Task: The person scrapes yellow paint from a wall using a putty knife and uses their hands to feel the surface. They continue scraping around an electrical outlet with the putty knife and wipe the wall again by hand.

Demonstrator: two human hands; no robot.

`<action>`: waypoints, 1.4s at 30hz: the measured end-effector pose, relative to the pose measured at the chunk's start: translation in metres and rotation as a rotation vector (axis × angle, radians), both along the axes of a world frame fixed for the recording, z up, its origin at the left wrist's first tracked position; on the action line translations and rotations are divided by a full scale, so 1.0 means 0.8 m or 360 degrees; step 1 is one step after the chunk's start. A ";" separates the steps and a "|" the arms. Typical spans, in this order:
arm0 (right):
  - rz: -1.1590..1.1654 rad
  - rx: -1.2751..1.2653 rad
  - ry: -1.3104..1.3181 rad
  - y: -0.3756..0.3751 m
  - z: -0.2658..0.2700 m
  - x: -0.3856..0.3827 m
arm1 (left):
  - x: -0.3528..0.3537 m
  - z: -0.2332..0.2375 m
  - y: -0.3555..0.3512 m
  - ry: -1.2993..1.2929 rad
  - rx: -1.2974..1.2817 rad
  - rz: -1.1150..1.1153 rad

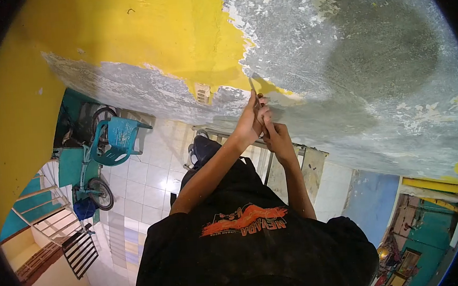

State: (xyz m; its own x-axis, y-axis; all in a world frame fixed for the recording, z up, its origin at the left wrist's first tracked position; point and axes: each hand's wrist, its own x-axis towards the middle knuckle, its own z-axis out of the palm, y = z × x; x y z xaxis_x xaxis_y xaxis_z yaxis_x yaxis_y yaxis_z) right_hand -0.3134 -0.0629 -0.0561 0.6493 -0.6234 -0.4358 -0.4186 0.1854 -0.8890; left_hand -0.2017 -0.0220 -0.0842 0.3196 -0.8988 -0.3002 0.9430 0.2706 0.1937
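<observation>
In front of me rises a wall with yellow paint (pixel 179 35) partly gone, showing rough grey plaster (pixel 296 42) with white flakes. A thin scraper blade (pixel 252 83) meets the wall near the ragged lower edge of the yellow paint. My left hand (pixel 250 124) is closed around the scraper near its blade, one finger stretched along it. Below it, my right hand (pixel 278 138) is closed on the lower end of the handle. Fingers hide most of the handle.
I stand above the tiled floor on a platform with metal rails (pixel 265 164). A teal plastic chair (pixel 118 141) and a bicycle (pixel 90 176) stand below at left. A metal rack (pixel 80 254) is at lower left; cluttered items (pixel 402 263) lie at lower right.
</observation>
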 end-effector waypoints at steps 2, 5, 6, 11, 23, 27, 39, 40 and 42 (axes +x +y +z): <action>0.0005 0.0025 0.0008 -0.001 -0.001 0.002 | 0.002 -0.005 -0.003 0.0044 -0.0100 -0.0048; -0.0011 0.0007 0.0009 -0.002 -0.002 0.006 | 0.003 -0.008 -0.008 0.0143 -0.0137 -0.0007; -0.0003 -0.0031 0.0055 -0.004 -0.004 0.007 | 0.004 -0.008 -0.009 0.0138 -0.0121 -0.0016; 0.0048 -0.0129 0.0043 -0.015 -0.012 0.011 | 0.008 -0.017 -0.021 0.0149 -0.0171 0.0006; 0.0179 -0.0482 0.0241 -0.027 0.026 0.004 | -0.006 0.014 -0.027 0.0178 -0.0202 0.0043; 0.0335 -0.0359 0.0236 -0.045 0.016 0.036 | 0.022 -0.008 -0.038 0.0148 -0.0180 0.0242; 0.0086 -0.0382 0.0106 -0.007 0.010 0.045 | 0.039 0.008 -0.021 -0.0077 -0.0025 0.0088; 0.0080 -0.0372 0.0121 0.000 0.018 0.031 | 0.025 0.009 -0.016 -0.0063 -0.0015 0.0080; 0.0078 -0.0294 0.0005 -0.001 0.043 0.023 | 0.015 0.027 -0.015 -0.0090 -0.0001 -0.0011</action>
